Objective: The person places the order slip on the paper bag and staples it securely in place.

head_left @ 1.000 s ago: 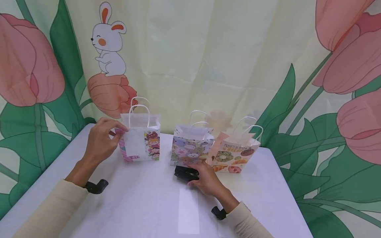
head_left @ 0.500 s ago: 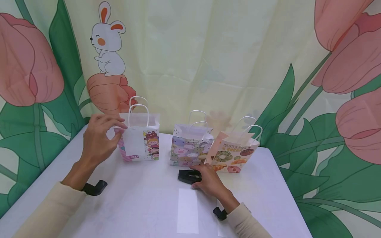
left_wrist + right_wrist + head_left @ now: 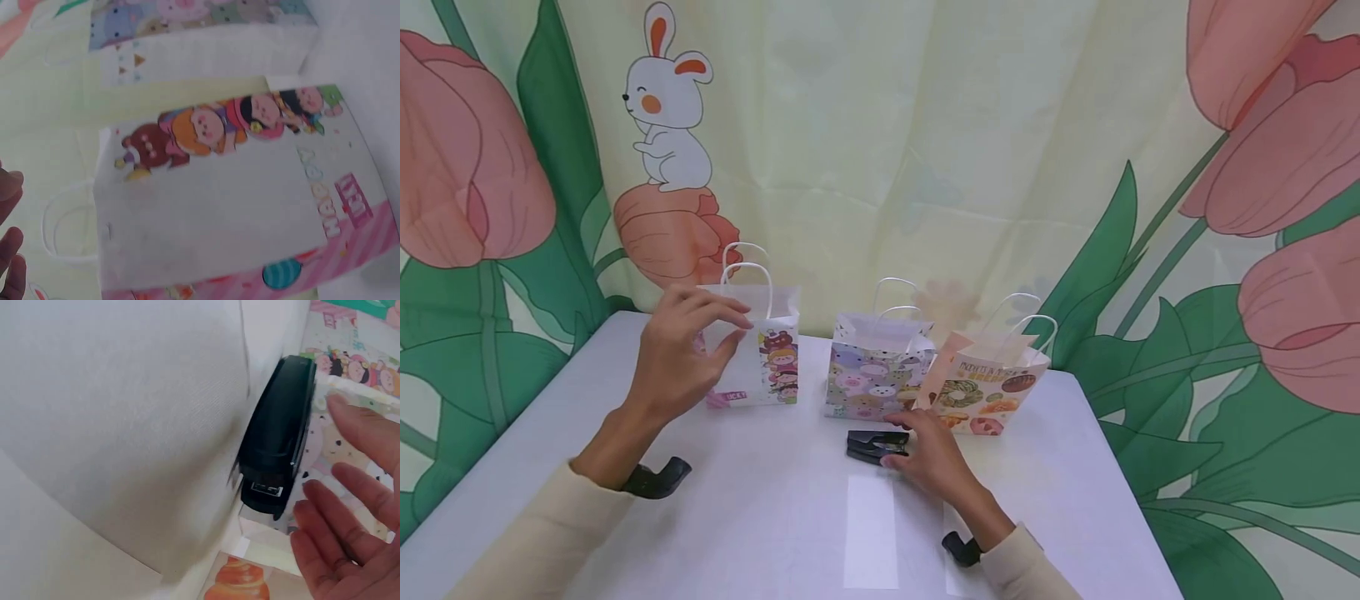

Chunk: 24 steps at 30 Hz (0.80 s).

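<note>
A black stapler (image 3: 867, 446) lies on the table in front of the middle bag. My right hand (image 3: 932, 454) is beside it, and the right wrist view shows its loosely spread fingers apart from the stapler (image 3: 275, 419). My left hand (image 3: 685, 354) hovers in front of the left paper bag (image 3: 780, 375), with a gap between thumb and fingers and nothing held. A white paper slip (image 3: 231, 206) covers much of that bag's front, with a small staple (image 3: 109, 231) near its top edge. The left fingers (image 3: 11, 253) show at that view's left edge, away from the bag.
The middle bag (image 3: 868, 379) has animal faces; a bread-print bag (image 3: 985, 396) stands angled to its right. All have white handles. A white paper strip (image 3: 871, 533) lies on the table (image 3: 760, 508), with another strip (image 3: 958, 575) partly under the right wrist.
My left hand has let go of the left bag's top left edge and moved right across its front. The right hand has set down the stapler and loosened its fingers.
</note>
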Tool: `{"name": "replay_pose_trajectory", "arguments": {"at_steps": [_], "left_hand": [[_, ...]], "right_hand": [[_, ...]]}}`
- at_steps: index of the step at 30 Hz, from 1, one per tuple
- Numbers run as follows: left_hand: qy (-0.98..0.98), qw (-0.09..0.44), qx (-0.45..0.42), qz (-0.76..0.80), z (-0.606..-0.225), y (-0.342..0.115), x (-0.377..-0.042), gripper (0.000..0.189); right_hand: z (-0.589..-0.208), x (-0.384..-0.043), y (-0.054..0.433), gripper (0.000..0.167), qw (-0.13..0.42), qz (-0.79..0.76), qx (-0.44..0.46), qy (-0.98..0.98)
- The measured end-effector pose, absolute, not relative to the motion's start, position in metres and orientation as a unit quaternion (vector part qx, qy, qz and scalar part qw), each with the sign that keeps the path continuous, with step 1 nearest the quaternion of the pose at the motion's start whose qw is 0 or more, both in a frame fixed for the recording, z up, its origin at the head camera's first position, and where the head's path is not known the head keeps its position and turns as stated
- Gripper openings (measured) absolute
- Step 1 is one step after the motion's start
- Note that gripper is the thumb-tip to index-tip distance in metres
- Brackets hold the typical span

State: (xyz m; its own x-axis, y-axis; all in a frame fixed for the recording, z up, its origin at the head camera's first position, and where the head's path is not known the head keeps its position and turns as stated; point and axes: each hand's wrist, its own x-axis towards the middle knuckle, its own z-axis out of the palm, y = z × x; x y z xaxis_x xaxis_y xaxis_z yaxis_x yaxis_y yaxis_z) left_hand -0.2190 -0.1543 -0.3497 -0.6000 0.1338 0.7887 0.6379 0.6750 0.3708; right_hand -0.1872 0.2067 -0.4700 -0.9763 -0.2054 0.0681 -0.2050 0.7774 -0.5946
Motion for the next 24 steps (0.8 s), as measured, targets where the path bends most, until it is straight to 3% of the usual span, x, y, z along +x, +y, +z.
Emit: {"name": "replay_pose_trajectory", "arguments": {"at_steps": [9,24], "left_hand": [[-0.826,0.34,-0.273,-0.357,-0.357,-0.121,-0.219,0.025],[-0.826,0.296,-0.311,-0.365,-0.367,-0.075,-0.227,0.022]], "right_hand": [[-0.464,-0.164,0.208,0.062,-0.014,-0.361,-0.091,0.928],[-0.468,-0.132,0.211,0.055,0.067,-0.417,-0.077,0.903]]}}
